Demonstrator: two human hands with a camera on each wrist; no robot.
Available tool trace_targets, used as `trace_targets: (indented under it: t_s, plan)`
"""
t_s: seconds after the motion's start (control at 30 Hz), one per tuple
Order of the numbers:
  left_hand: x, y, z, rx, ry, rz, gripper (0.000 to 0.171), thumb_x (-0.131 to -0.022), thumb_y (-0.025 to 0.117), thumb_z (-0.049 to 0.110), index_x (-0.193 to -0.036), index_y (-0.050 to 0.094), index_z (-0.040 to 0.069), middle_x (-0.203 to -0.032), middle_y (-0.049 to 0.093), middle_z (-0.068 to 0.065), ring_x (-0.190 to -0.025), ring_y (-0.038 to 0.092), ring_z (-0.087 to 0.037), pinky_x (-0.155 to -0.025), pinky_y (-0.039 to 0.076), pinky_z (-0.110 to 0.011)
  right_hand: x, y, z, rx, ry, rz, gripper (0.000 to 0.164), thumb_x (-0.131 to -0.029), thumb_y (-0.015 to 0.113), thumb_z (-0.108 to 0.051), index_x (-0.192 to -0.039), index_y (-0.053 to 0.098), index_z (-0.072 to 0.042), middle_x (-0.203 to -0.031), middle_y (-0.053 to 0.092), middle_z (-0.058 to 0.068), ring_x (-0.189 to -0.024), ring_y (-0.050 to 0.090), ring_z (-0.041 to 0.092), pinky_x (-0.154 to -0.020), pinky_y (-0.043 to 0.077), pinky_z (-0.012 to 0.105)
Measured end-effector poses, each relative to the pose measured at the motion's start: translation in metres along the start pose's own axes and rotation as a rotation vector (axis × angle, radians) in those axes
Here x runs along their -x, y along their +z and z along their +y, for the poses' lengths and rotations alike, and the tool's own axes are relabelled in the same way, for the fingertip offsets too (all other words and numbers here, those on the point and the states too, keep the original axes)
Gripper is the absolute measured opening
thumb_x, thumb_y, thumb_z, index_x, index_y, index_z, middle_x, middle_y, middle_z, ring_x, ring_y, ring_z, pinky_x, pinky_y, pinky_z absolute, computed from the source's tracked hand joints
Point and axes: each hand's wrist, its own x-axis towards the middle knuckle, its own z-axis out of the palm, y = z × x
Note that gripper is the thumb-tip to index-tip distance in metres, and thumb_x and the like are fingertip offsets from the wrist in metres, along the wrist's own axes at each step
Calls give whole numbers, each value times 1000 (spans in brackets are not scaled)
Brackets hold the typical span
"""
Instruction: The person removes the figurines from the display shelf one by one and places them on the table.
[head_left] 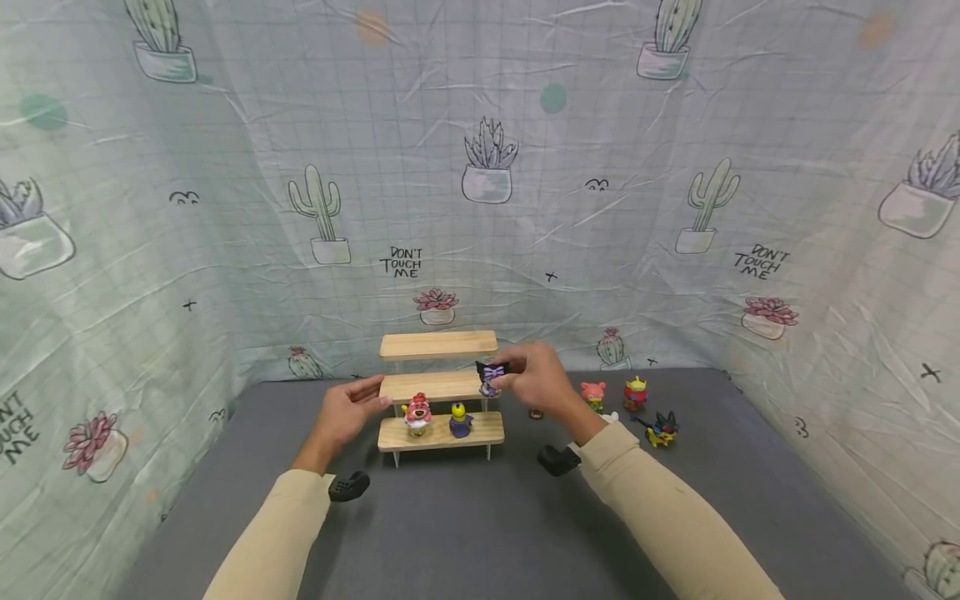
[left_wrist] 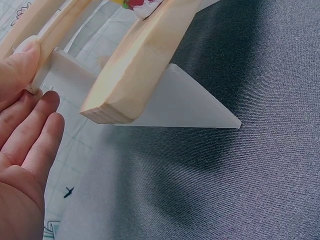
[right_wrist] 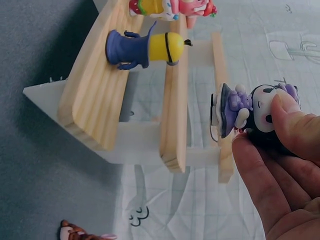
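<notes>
A three-step wooden display stand with pale supports is on the grey surface. My left hand holds the left end of its middle step, thumb on the plank and fingertips at its edge. In my right hand, a small black-and-purple figurine with a white face is pinched between thumb and fingers, over the right end of the middle step. On the bottom step stand a pink bear figurine and a yellow-headed figurine in dark blue.
Right of the stand are a pink figurine, a green-headed figurine and a black-and-yellow figurine. A small brown figurine lies close to the stand's right side. A cactus-print cloth hangs behind.
</notes>
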Motion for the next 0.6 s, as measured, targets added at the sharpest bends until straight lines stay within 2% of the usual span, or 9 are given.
trace_targets:
  t_s: [0.2,0.47,0.6]
  plan:
    - [2,0,1,1,5,-4,55,-99,72,10,-150,54,-1,-152,54,-25,-144,53,-39,-112,54,-45,4,-3,7,9,-17,10,22,-86,85,-9,-108,83,-9,-95,80,10,-77,68,16,-64,56,29]
    - [3,1,-1,2,5,-4,56,-99,72,10,-151,53,1,-154,53,-23,-145,52,-38,-114,53,-46,12,-7,13,6,3,19,21,-88,83,-8,-109,82,-8,-100,80,12,-87,76,22,-73,64,37]
    - [3,1,-2,-8,12,-2,56,-99,72,11,-151,53,0,-154,53,-24,-145,52,-38,-114,52,-47,15,-8,17,2,14,25,22,-87,83,-7,-109,82,-7,-98,81,13,-85,77,21,-72,64,35]
